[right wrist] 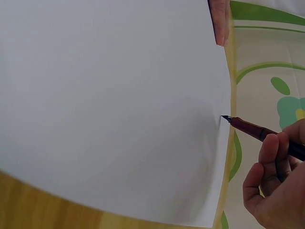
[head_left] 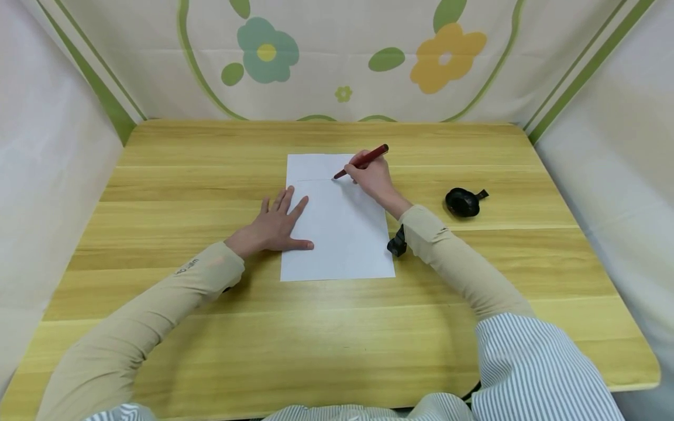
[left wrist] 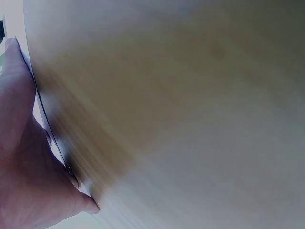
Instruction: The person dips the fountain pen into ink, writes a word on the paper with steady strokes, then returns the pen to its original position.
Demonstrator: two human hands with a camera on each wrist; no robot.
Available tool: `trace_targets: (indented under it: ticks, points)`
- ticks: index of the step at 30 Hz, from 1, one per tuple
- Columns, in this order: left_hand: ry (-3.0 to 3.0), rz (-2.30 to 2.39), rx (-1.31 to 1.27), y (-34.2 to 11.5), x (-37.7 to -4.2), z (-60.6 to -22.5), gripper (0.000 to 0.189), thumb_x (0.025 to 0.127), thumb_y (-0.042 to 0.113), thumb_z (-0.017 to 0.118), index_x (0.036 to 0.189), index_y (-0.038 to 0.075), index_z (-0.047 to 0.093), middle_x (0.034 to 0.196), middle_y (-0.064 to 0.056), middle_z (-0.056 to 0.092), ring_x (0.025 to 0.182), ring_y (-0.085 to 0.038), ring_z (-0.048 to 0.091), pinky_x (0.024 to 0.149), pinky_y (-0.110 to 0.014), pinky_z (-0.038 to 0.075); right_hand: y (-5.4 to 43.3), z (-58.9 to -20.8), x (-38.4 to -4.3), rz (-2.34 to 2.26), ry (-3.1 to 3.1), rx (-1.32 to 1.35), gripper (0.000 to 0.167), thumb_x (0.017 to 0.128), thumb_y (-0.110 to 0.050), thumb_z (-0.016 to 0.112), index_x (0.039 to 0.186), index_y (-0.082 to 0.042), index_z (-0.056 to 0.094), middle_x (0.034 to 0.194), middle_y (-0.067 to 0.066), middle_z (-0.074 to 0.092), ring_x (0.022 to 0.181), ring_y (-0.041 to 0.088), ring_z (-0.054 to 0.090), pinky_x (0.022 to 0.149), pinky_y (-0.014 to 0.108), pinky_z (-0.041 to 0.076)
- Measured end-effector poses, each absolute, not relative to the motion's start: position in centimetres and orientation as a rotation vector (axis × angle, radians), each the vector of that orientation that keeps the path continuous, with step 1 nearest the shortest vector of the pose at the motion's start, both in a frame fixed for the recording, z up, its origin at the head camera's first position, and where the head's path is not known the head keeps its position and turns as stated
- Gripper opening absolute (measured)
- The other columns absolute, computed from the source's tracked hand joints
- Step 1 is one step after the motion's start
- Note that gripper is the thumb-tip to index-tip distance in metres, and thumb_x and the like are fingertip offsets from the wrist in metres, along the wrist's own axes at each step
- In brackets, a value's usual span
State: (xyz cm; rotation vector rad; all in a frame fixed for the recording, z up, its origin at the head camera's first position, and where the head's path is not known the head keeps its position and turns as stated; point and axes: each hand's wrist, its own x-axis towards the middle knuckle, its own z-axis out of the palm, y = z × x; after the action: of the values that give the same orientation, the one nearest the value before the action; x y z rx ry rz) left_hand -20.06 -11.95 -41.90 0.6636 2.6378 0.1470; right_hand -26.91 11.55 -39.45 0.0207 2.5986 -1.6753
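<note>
A white sheet of paper [head_left: 337, 234] lies on the wooden table. My left hand [head_left: 276, 225] rests flat with spread fingers over the sheet's left edge, the thumb pointing right across it. In the right wrist view, fingers of that hand [right wrist: 219, 21] show at the paper's edge. My right hand [head_left: 372, 175] pinches a dark red fountain pen [head_left: 368, 159] between thumb and fingers. The pen is tilted, and its dark nib [right wrist: 226, 118] is right at the paper's surface. A thin, nearly straight line [head_left: 313, 180] runs across the upper part of the sheet, ending at the nib.
To the right of the paper sits a small round black object [head_left: 463, 203] with a short tab. A black device [head_left: 397, 242] is at my right wrist, over the paper's edge. A flowered cloth [head_left: 326, 64] hangs behind the wooden table [head_left: 210, 351], with white cloth at both sides.
</note>
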Motion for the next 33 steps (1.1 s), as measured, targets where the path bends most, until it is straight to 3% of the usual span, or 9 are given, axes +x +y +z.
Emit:
trace_targets:
  ticks: [11, 23, 33]
  points:
    - [2.633, 0.166, 0.681, -12.0, -20.1, -42.0, 0.107, 0.080, 0.070, 0.055, 0.154, 0.015, 0.000, 0.157, -0.023, -0.015, 0.146, -0.041, -0.010, 0.111, -0.066, 0.001, 12.5, -39.3, -26.7, -1.697, 2.601, 0.045, 0.008, 0.088, -0.015, 0.062, 0.091, -0.008, 0.061, 0.076, 0.002, 0.060, 0.065, 0.016, 0.058, 0.062, 0.023, 0.044]
    - [2.628, 0.173, 0.684, -12.0, -20.1, -41.8, 0.107, 0.080, 0.068, 0.055, 0.154, 0.014, 0.000, 0.156, -0.023, -0.016, 0.145, -0.041, -0.010, 0.111, -0.067, 0.001, 13.5, -39.2, -26.5, -1.687, 2.607, 0.092, 0.009, 0.088, -0.017, 0.063, 0.091, -0.008, 0.061, 0.080, 0.001, 0.061, 0.064, 0.013, 0.058, 0.059, 0.023, 0.041]
    - [2.623, 0.173, 0.678, -12.0, -20.2, -41.9, 0.107, 0.080, 0.069, 0.055, 0.154, 0.014, -0.001, 0.156, -0.024, -0.016, 0.145, -0.041, -0.011, 0.111, -0.067, 0.000, 13.9, -39.5, -26.7, -1.666, 2.601, 0.093, 0.010, 0.089, -0.019, 0.062, 0.093, -0.009, 0.059, 0.079, 0.002, 0.060, 0.067, 0.017, 0.058, 0.063, 0.025, 0.043]
